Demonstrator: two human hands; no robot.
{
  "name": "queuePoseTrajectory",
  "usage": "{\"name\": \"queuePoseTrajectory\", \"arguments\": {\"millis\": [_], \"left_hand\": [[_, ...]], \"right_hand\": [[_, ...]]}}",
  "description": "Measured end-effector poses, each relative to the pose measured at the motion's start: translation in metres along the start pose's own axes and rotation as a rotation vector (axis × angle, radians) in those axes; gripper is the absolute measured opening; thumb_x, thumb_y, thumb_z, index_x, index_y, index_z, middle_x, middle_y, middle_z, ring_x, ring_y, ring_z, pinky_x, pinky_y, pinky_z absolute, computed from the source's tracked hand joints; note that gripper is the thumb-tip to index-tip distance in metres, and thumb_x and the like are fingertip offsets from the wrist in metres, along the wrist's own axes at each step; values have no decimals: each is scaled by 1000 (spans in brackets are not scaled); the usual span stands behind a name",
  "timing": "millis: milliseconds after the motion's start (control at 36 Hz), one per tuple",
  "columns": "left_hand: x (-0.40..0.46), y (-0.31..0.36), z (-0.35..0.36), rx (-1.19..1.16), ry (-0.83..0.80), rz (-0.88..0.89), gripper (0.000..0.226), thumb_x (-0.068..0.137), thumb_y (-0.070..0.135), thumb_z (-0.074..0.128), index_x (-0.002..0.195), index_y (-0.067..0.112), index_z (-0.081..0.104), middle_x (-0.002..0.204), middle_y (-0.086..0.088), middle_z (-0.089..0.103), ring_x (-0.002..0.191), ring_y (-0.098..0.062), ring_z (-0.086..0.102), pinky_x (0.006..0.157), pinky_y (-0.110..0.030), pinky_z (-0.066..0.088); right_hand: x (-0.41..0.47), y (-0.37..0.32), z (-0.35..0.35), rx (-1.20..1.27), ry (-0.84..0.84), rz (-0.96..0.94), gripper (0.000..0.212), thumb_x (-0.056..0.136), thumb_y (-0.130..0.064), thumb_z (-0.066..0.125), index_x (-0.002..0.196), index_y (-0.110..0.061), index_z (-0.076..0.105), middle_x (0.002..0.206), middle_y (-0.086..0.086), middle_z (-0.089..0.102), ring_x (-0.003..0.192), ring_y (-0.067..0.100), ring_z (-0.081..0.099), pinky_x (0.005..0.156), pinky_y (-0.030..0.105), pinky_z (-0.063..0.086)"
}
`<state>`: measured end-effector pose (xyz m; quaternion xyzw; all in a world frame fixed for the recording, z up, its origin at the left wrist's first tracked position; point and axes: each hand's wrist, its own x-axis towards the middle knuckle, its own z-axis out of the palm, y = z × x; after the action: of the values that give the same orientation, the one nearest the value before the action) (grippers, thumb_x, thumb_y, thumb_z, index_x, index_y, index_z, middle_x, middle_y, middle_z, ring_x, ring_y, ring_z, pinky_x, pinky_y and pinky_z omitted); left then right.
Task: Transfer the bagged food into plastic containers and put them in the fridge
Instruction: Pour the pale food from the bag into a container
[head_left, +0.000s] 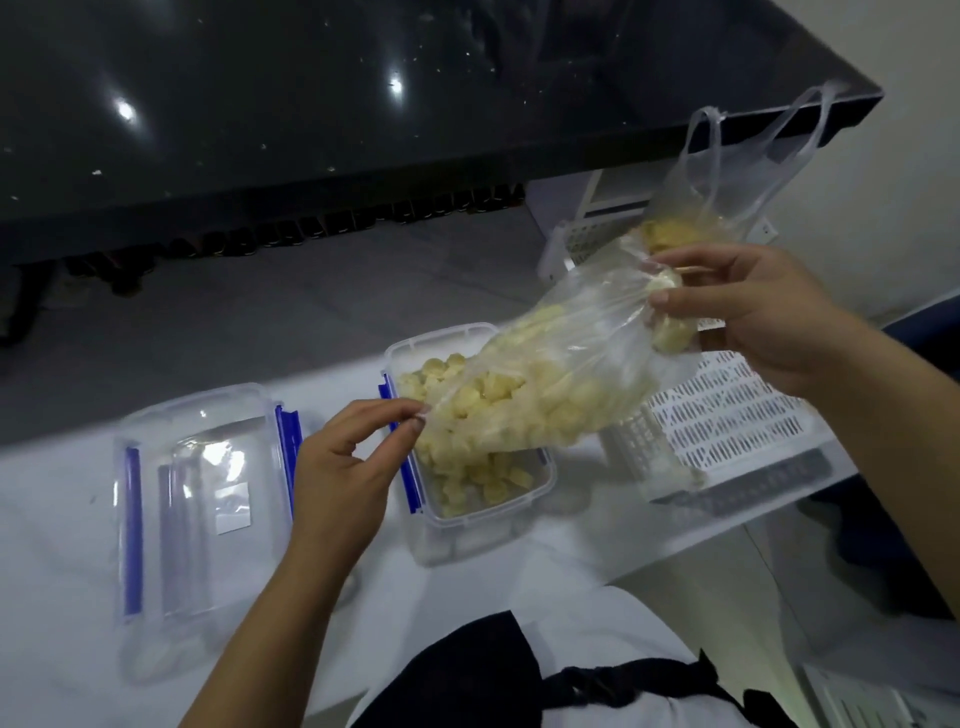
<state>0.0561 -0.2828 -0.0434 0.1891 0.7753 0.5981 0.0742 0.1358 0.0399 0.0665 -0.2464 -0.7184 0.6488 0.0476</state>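
Nearest us lay the white surface. On its left the clear lid rested apart from its container. Our left hand pinched the bag's lower corner; our right hand held its bunched upper end, both in a narrow grip. Pale food pieces were tipping into the container, which looked roughly half filled. We judged lidding and the fridge were still left. We could read no writing.
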Motion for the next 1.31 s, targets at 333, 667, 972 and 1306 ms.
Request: {"name": "queuePoseTrajectory", "arguments": {"millis": [333, 667, 972, 1306], "left_hand": [[-2, 3, 4, -25, -25, -78, 26, 90, 16, 72, 90, 42, 73, 96, 19, 74, 99, 2, 66, 80, -9, 52], [-4, -15, 7, 32, -41, -98, 24, 89, 23, 73, 91, 47, 72, 99, 31, 69, 101, 8, 63, 79, -2, 46], [-8, -20, 6, 194, -159, -112, 26, 89, 25, 75, 94, 49, 67, 109, 26, 63, 112, -2, 57, 95, -28, 50], [77, 39, -13, -129, -203, -31, 24, 98, 26, 64, 118, 37, 69, 114, 20, 71, 109, 3, 65, 84, -13, 52]], "right_hand": [[5, -4, 5, -75, 57, -17, 29, 71, -11, 78, 97, -23, 76, 96, 6, 76, 89, 25, 74, 65, 36, 62], [7, -5, 9, -112, 74, -35, 29, 70, -13, 81, 97, -23, 77, 93, 4, 76, 87, 25, 75, 63, 34, 61], [5, -25, 42, -189, 5, -113, 33, 75, -8, 79, 106, -20, 74, 113, 27, 66, 85, 27, 70, 69, 37, 62], [0, -28, 81, -526, -85, -224, 33, 80, -20, 82, 107, -39, 74, 95, 1, 69, 81, 19, 69, 80, 48, 60]]}}
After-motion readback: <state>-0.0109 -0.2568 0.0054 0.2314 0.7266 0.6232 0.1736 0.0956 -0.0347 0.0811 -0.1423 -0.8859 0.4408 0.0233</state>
